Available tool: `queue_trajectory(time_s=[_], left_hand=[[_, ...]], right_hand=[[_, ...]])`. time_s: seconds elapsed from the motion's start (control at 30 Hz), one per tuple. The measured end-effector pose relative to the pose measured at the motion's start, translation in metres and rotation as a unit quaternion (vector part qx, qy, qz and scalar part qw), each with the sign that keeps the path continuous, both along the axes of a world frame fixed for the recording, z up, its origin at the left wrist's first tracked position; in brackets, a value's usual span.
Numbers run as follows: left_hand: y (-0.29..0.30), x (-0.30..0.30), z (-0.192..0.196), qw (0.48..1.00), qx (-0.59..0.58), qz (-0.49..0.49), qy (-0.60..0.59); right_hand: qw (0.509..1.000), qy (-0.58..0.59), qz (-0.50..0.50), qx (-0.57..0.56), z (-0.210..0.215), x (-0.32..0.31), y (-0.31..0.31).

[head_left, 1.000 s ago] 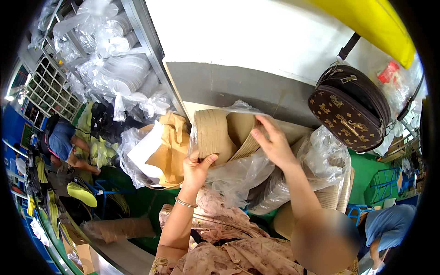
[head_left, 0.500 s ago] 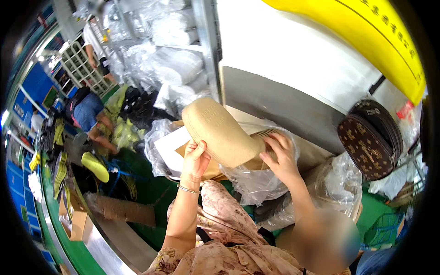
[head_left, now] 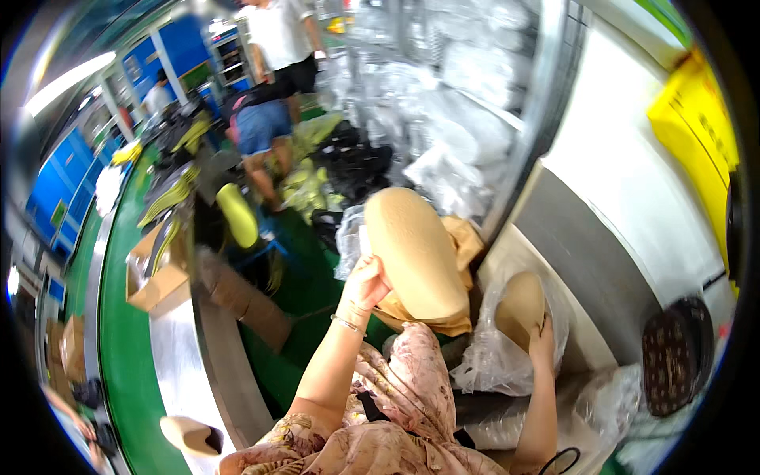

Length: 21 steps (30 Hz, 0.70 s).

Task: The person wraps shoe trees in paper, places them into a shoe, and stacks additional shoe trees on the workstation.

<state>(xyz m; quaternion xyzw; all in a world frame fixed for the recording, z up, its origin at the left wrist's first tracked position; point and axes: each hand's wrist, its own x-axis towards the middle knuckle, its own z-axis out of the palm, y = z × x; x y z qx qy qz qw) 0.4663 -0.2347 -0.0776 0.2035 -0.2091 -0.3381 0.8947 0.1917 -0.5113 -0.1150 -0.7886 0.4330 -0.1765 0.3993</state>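
Observation:
My left hand (head_left: pixel 366 286) is closed on the near left edge of a tan insole (head_left: pixel 416 257), its broad smooth face turned up. Farther right, my right hand (head_left: pixel 541 346) grips the lower end of another tan insole (head_left: pixel 520 307) at the mouth of a clear plastic bag (head_left: pixel 495 362). The bag hides part of what lies inside it. Behind the left insole shows crumpled brown paper (head_left: pixel 463 241). One more tan insole (head_left: pixel 186 435) lies on the metal edge of the line at the lower left.
A green conveyor (head_left: pixel 131 317) with a metal rim (head_left: pixel 178 348) curves along my left, bearing an open carton (head_left: pixel 162 273). Another person (head_left: pixel 261 131) bends over yellow and black pieces. Wrapped clear bundles (head_left: pixel 467 103) fill a rack ahead. A patterned brown bag (head_left: pixel 677 356) hangs right.
My view has turned left. My hands have moved apart: the left still holds its insole, while the right has gone from beside it to an insole in the plastic bag.

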Motion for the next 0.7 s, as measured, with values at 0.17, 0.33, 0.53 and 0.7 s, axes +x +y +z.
queue_trajectory(time_s=[0.17, 0.33, 0.53, 0.7], left_hand=[[0.005, 0.0, -0.006, 1.0, 0.011, 0.006, 0.026], [0.074, -0.01, 0.024, 0.996, -0.018, 0.085, -0.022], [0.15, 0.003, 0.023, 0.964, -0.005, 0.261, -0.053], [0.238, 0.004, 0.047, 0.857, 0.061, 0.512, 0.013]], right_hand=[[0.993, 0.029, 0.085, -0.074, -0.059, -0.022, -0.068], [0.943, 0.16, 0.165, -0.242, 0.001, -0.023, -0.059], [0.919, 0.057, 0.248, -0.302, 0.191, 0.015, 0.062], [0.897, -0.217, 0.324, -0.207, 0.186, 0.11, 0.098]])
